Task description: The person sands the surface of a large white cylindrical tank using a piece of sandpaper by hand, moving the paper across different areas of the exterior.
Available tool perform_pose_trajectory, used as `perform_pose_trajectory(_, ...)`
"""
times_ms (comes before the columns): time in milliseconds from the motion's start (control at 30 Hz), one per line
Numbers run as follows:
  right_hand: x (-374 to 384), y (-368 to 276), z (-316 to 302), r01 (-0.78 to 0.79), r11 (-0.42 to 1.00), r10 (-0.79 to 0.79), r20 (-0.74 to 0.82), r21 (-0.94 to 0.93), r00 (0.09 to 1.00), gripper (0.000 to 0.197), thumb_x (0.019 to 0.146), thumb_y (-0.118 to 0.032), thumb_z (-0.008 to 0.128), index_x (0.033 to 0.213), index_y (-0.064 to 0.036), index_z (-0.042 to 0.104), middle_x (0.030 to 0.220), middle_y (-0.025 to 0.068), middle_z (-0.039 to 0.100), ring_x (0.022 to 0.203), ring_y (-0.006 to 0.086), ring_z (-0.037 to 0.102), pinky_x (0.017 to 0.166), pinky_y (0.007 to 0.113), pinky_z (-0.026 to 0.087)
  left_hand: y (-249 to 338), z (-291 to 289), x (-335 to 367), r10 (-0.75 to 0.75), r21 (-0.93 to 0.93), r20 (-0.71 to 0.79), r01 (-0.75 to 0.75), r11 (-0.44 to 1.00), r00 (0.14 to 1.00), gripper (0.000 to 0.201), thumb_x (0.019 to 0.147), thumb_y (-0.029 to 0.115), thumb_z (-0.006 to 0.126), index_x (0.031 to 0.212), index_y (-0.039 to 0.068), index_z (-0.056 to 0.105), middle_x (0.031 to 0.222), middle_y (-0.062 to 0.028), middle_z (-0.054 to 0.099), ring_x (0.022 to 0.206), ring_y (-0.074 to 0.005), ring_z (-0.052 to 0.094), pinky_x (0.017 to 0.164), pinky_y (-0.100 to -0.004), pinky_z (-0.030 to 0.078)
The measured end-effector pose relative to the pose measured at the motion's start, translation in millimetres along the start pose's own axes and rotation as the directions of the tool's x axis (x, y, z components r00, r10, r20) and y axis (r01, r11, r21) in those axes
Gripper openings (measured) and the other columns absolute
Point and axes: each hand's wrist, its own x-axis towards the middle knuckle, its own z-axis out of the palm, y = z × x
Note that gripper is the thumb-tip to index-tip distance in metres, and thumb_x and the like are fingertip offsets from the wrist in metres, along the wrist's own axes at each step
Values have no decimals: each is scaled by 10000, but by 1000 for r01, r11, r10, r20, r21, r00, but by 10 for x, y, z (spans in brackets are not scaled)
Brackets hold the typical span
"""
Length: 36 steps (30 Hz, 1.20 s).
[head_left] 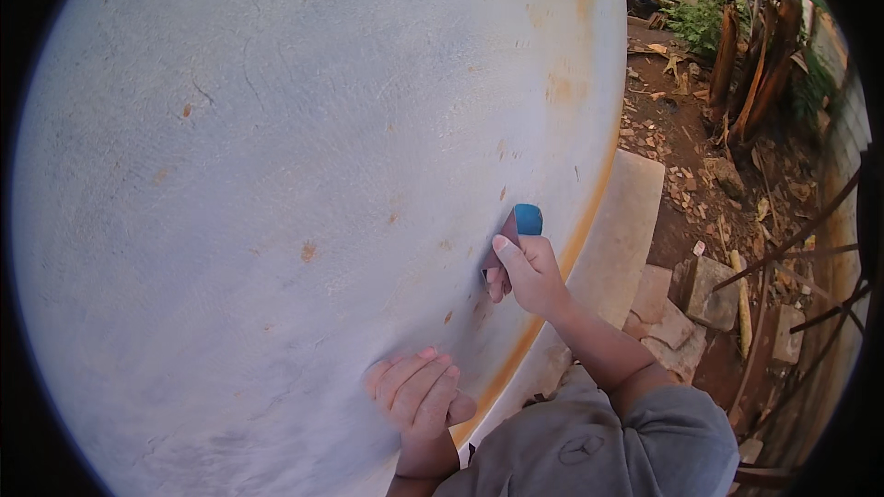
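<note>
Pale bluish-white paint covers the broad curved surface (230,147) that fills most of the head view, its texture finely wrinkled and marked with small rust-coloured spots (308,250). Along its right side runs an orange-brown edge band (600,189), bending with the lens toward the bottom of the view.

On the right part of that surface, just inside the band, is a folded sheet (529,220), dark reddish brown on one face and blue on the other (it looks like abrasive paper, though the grain is too small to make out). The person's right hand (537,281) grasps it, the thumb laid over the brown face and the other fingers curled behind and below, while the blue part stands out beyond the hand. Whether the sheet presses flat on the paint at this instant, I cannot tell.

Lower and further left, the left hand (419,391) is at the same surface, its fingers side by side and bent, the thumb toward the right. How tightly they are folded, or whether anything lies under them, I cannot tell.

A grey shirt (608,446) with a round printed mark shows at the lower edge, between the forearms. Beyond the band lie a pale slab (624,230), rough stone blocks (714,293), brown soil (677,120) strewn with chips, and a light-coloured stick (739,304). Thick plant stalks (772,64) rise at the upper right, and rusty rods (796,237) cross in front of a wall (844,124) at the far right.
</note>
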Motion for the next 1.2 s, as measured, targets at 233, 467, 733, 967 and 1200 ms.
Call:
perform_pose_trajectory(233, 258, -72, 6, 134, 991, -135, -115, -21, 984, 471, 1112, -300, 441, 765, -24, 599, 582, 43, 592, 519, 115, 603, 506, 264, 483, -27, 73, -29, 34, 94, -43, -30, 995, 998, 117, 779, 131, 473, 771, 117, 589, 735, -10, 622, 641, -198, 576, 649, -341, 410)
perform_pose_trajectory(467, 194, -29, -242, 191, 979, -174, 207, -68, 963, 393, 1091, -220, 502, 783, 3, 599, 676, 51, 631, 552, 111, 617, 536, 275, 524, 12, 103, -25, -36, 223, 13, 33, 974, 999, 127, 765, 114, 460, 761, 120, 587, 726, -4, 628, 637, -188, 551, 635, -334, 400)
perform_pose_trajectory(733, 621, -103, -373, 562, 788, -542, 151, -252, 827, 435, 1078, -195, 498, 698, -10, 597, 641, 54, 624, 530, 138, 607, 535, 304, 510, 292, 315, 165, -362, 296, -169, 397, 869, 917, 127, 722, 99, 439, 709, 75, 563, 667, -60, 605, 589, -194, 467, 614, -323, 365)
perform_pose_trajectory(967, 712, -176, -765, 355, 935, -339, 293, 1, 894, 450, 1004, -155, 585, 590, 4, 504, 542, 145, 545, 462, 286, 508, 505, 391, 436, 602, 608, 291, -826, -230, -38, 799, 555, 562, 138, 723, 61, 374, 589, 52, 401, 540, -15, 355, 511, -94, 280, 482, -269, 188)
perform_pose_trajectory(1200, 663, 104, -525, 684, 678, -483, 538, -270, 691, 370, 946, -203, 609, 640, 0, 562, 548, 171, 541, 462, 323, 532, 494, 416, 459, 455, 942, 151, -876, -296, -113, 826, 480, 469, 179, 749, 73, 385, 573, 77, 354, 534, 5, 323, 497, -63, 204, 468, -273, 131)
